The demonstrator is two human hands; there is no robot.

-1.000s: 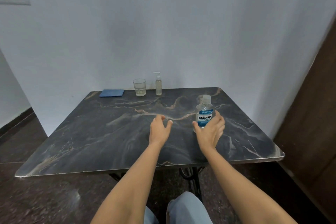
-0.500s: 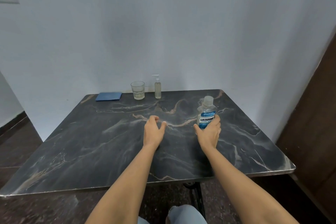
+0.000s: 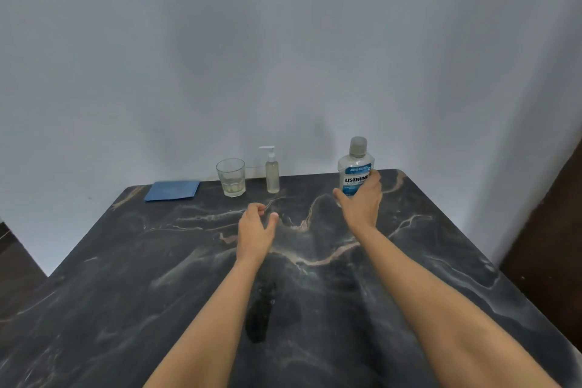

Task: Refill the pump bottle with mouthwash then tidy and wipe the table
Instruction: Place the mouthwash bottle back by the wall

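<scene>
My right hand (image 3: 362, 203) grips the lower part of a clear mouthwash bottle (image 3: 355, 167) with a blue label and a grey cap, upright at the table's back right. A small pump bottle (image 3: 272, 172) with a white pump and pale liquid stands against the wall at the back. My left hand (image 3: 255, 230) hovers over the middle of the dark marble table (image 3: 126, 277), fingers loosely curled, holding nothing. A folded blue cloth (image 3: 172, 190) lies at the back left.
A clear drinking glass (image 3: 231, 176) with a little liquid stands between the cloth and the pump bottle. A grey wall runs behind the table. A dark wooden panel (image 3: 551, 230) stands at the right.
My right hand has carried the mouthwash bottle farther back on the table, toward the wall. My left hand has reached forward too. The camera has moved closer over the table.
</scene>
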